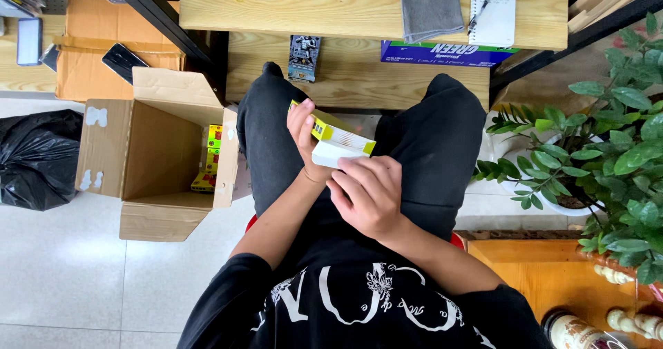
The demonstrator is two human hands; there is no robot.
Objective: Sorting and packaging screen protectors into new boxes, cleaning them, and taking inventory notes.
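I sit with black trousers over my lap. My left hand (302,136) grips a small yellow and white carton (336,140) by its far end, held above my knees. My right hand (367,192) rests at the carton's near white end, fingers curled against it. To my left, an open cardboard box (148,152) stands on the floor with several similar yellow cartons (210,159) stacked inside along its right wall.
A wooden table (331,7) ahead carries a grey cloth (431,7) and a notepad with pen (493,12). A black bag (36,157) lies far left. Leafy potted plants (608,149) crowd the right. Two phones (123,62) lie on another cardboard box.
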